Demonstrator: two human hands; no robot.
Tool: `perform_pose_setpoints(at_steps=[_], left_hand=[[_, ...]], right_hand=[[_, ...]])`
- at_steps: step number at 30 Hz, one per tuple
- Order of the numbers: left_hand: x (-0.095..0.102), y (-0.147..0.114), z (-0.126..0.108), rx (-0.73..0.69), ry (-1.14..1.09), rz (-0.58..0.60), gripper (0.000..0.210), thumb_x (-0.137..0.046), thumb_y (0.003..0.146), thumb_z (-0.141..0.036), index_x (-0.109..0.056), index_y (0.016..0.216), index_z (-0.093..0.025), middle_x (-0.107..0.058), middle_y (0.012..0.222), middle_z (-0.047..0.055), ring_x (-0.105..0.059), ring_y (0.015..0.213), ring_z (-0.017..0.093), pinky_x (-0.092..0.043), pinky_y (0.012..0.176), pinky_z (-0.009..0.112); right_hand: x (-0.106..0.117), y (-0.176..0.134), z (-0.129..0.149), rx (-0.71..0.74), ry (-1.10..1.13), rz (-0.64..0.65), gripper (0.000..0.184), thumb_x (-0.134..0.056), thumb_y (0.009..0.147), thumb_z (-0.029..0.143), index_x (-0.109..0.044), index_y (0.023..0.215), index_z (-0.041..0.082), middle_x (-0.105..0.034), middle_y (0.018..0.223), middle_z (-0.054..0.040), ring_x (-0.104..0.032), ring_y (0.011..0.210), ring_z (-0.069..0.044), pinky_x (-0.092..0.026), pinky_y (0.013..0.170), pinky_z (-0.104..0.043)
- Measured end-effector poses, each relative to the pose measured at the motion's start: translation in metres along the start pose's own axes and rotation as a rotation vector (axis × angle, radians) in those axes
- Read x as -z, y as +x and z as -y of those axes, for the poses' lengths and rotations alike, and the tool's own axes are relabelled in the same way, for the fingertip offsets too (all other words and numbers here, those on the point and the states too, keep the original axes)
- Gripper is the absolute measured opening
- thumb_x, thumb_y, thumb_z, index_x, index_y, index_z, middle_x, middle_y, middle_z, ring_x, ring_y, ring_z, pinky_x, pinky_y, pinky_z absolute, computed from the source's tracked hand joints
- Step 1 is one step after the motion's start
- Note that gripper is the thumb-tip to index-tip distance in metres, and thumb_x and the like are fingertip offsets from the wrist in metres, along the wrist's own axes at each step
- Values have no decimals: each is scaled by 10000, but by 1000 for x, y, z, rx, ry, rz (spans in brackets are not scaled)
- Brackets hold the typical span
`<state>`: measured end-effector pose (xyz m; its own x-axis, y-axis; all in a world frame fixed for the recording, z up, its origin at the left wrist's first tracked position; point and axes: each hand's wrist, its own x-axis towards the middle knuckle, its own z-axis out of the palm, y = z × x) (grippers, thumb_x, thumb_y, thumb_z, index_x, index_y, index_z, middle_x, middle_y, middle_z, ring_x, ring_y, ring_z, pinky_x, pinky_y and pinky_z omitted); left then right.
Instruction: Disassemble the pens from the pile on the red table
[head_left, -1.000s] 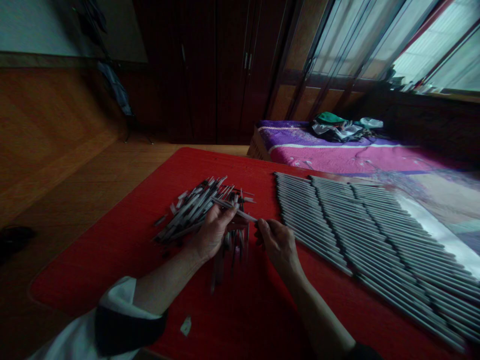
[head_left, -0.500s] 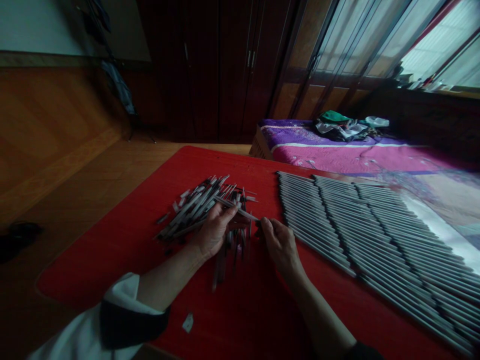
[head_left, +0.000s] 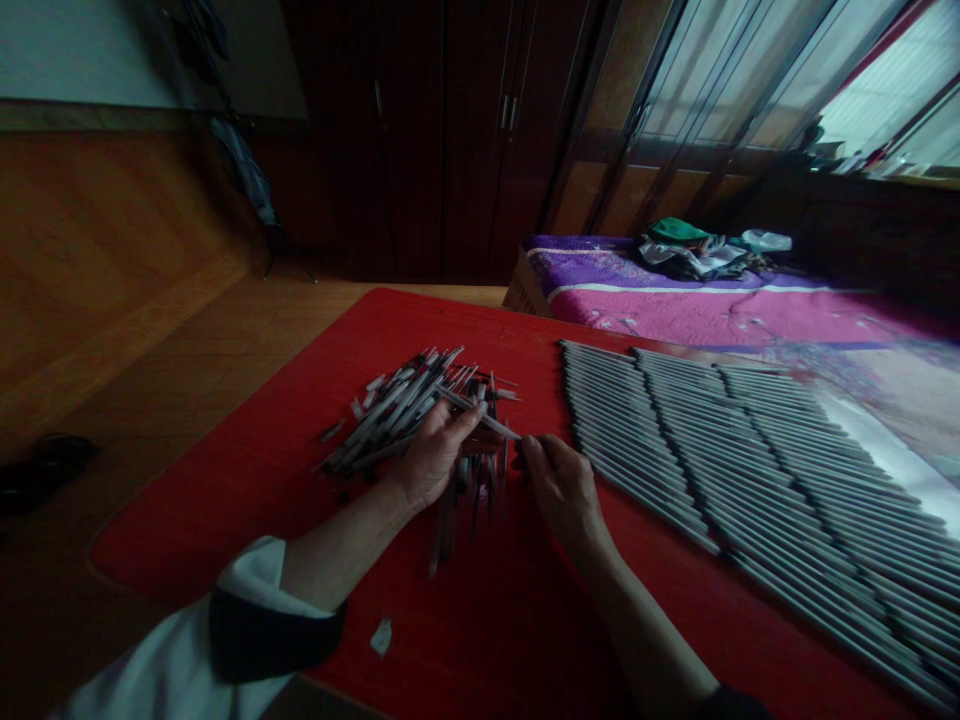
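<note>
Over the middle of the red table [head_left: 262, 470], my left hand [head_left: 435, 455] is closed around a slim grey pen [head_left: 498, 427], which slants down to the right. The fingertips of my right hand [head_left: 561, 490] pinch the pen's right end; that tip is hidden by them. Just behind and under my left hand lies a loose pile of pen parts [head_left: 394, 410], thin tubes and short dark and pale pieces. On the right, finished-looking grey pens [head_left: 697, 440] with dark ends lie side by side in several long slanting rows.
A small pale scrap [head_left: 382, 636] lies near the table's front edge. Beyond the table stands a bed [head_left: 675, 312] with a purple and pink cover and a heap of clothes [head_left: 694, 250]. Dark wardrobes [head_left: 442, 140] line the back, and dark shoes [head_left: 45, 470] sit on the floor at left.
The whole view has shifted slightly, so things appear a little further right. Both hands keep the same hold on the pen, with hardly any movement.
</note>
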<state>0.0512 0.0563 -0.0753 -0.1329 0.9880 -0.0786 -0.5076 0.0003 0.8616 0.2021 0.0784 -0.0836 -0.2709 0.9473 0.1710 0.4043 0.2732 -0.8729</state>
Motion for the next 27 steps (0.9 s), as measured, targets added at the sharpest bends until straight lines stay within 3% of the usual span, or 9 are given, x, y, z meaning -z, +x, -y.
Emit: perform_pose_setpoints(at_steps=[5, 9, 14, 19, 24, 27], left_hand=[[-2, -1, -2, -4, 2, -8, 196, -615, 750, -252, -505, 878, -153, -657, 756, 32, -646, 631, 147, -513, 587, 259], [-2, -1, -2, 1, 17, 16, 194, -613, 754, -254, -505, 878, -152, -659, 775, 33, -645, 635, 143, -516, 597, 258], [1, 0, 0, -3, -1, -7, 194, -604, 761, -252, -505, 896, -153, -658, 767, 31, -647, 641, 143, -512, 596, 253], [2, 1, 0, 24, 1, 27, 206, -616, 754, -255, -525, 904, -147, -663, 776, 42, -649, 652, 150, -509, 599, 260], [4, 3, 1, 23, -69, 2, 177, -610, 752, -233, -539, 889, -147, -664, 743, 42, -648, 640, 145, -507, 597, 251], [5, 4, 2, 21, -65, 9, 165, -618, 748, -225, -537, 872, -151, -660, 735, 30, -642, 624, 132, -507, 608, 248]], right_hand=[[0, 0, 0, 1, 24, -3, 362, -490, 799, 476, -604, 773, 134, -615, 628, -36, -539, 544, -130, -391, 491, -213], [0, 0, 0, -9, -31, 20, 470, -378, 846, 500, -570, 613, 140, -536, 503, -14, -467, 460, -108, -339, 438, -208], [0, -1, 3, 8, 0, -4, 392, -477, 799, 498, -600, 718, 134, -590, 577, -27, -510, 509, -121, -369, 464, -209], [0, -2, 3, 8, -26, 13, 477, -382, 847, 495, -571, 587, 143, -540, 488, -16, -460, 445, -96, -337, 426, -201], [-2, -2, 2, 9, 93, -43, 304, -578, 741, 427, -611, 830, 138, -629, 648, -43, -554, 545, -137, -422, 479, -227], [-3, -1, 1, 0, 58, -47, 255, -549, 767, 393, -611, 798, 147, -634, 642, -43, -565, 541, -141, -426, 486, -234]])
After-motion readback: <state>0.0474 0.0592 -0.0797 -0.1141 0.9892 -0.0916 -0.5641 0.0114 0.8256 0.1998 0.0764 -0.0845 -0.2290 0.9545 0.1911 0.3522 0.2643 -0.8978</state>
